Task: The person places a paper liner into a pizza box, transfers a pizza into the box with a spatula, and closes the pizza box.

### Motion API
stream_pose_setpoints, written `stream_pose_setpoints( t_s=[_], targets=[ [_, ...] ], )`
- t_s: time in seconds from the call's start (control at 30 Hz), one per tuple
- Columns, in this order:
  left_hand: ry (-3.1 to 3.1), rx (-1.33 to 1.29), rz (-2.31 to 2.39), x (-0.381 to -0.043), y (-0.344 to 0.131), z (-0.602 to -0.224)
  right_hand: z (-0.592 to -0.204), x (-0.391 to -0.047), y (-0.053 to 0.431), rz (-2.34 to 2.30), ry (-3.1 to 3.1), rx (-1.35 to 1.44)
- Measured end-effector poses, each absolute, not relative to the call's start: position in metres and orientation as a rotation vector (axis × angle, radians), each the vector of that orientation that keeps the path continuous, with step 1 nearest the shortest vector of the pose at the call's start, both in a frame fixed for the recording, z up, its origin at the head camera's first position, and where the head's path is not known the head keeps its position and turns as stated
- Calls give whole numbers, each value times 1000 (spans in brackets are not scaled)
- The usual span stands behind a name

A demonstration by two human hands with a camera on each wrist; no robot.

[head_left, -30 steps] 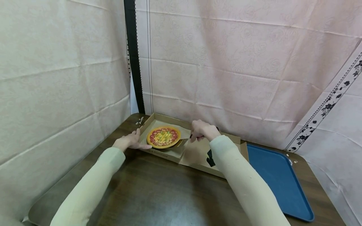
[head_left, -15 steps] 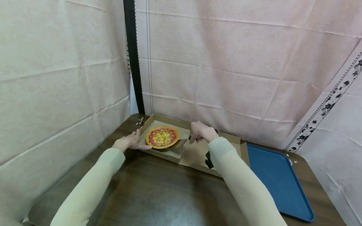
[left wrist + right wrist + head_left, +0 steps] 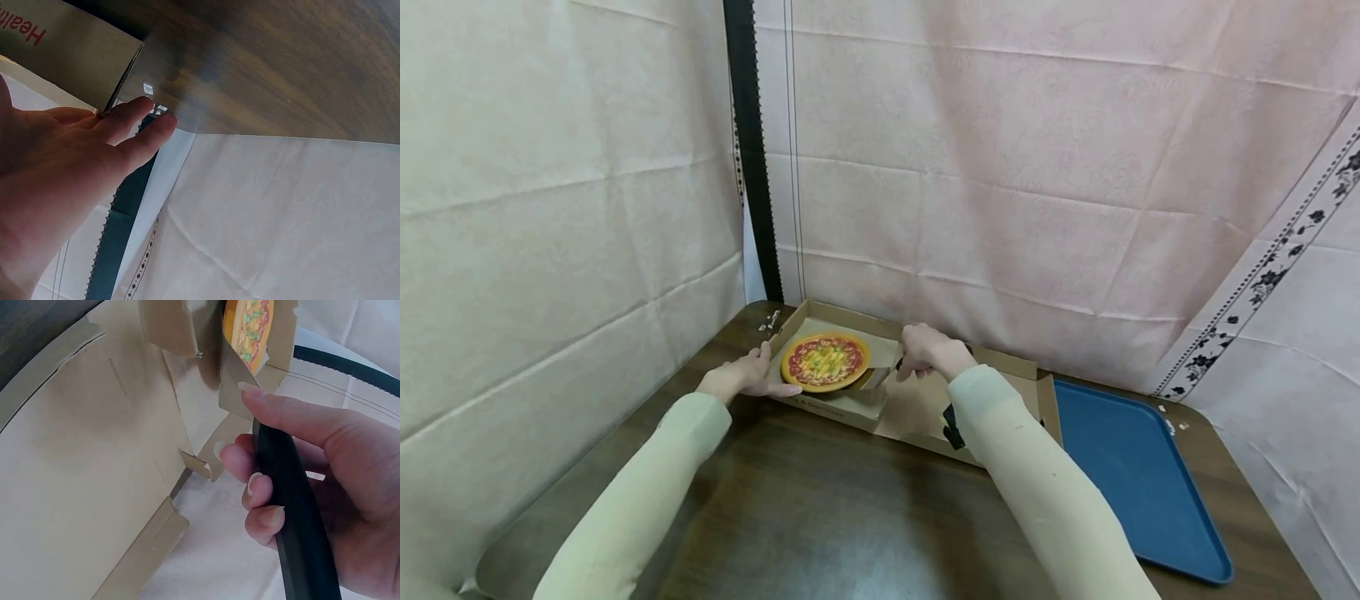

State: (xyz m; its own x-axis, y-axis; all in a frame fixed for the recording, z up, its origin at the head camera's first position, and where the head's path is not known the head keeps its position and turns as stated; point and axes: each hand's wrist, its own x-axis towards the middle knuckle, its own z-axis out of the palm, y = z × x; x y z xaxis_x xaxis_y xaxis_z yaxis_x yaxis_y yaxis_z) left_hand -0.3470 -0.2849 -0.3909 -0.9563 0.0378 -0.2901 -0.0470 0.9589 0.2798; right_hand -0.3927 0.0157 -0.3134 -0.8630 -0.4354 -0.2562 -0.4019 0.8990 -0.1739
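A round toy pizza [image 3: 825, 363] with red and yellow topping sits in the left half of an opened cardboard pizza box [image 3: 827, 408]. My right hand [image 3: 922, 350] grips the black handle [image 3: 294, 500] of a pizza server, fingers and thumb wrapped round it. Its flat metal blade [image 3: 876, 378] reaches left under the pizza's right edge. At the box's left front corner rests my left hand [image 3: 747, 375], thumb along the front wall and fingers extended over the left side. In the left wrist view the fingers [image 3: 147, 140] look relaxed beside the box corner.
The box's other half [image 3: 917, 408] lies open to the right, under my right forearm. Beyond it a blue tray [image 3: 1150, 483] lies on the dark wooden table [image 3: 820, 500]. Pale cloth [image 3: 1000, 183] hangs behind and on the left, close to the table edges.
My right hand and the server have moved slightly left, and the pizza has shifted left in the box toward my left hand. The left hand has stayed in place.
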Motion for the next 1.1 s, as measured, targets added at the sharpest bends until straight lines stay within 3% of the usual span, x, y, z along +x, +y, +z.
stream_pose_setpoints(
  t_s=[1.1],
  targets=[
    [2834, 3, 415, -341, -286, -391, -282, -381, 8, 15, 2797, -632]
  ],
)
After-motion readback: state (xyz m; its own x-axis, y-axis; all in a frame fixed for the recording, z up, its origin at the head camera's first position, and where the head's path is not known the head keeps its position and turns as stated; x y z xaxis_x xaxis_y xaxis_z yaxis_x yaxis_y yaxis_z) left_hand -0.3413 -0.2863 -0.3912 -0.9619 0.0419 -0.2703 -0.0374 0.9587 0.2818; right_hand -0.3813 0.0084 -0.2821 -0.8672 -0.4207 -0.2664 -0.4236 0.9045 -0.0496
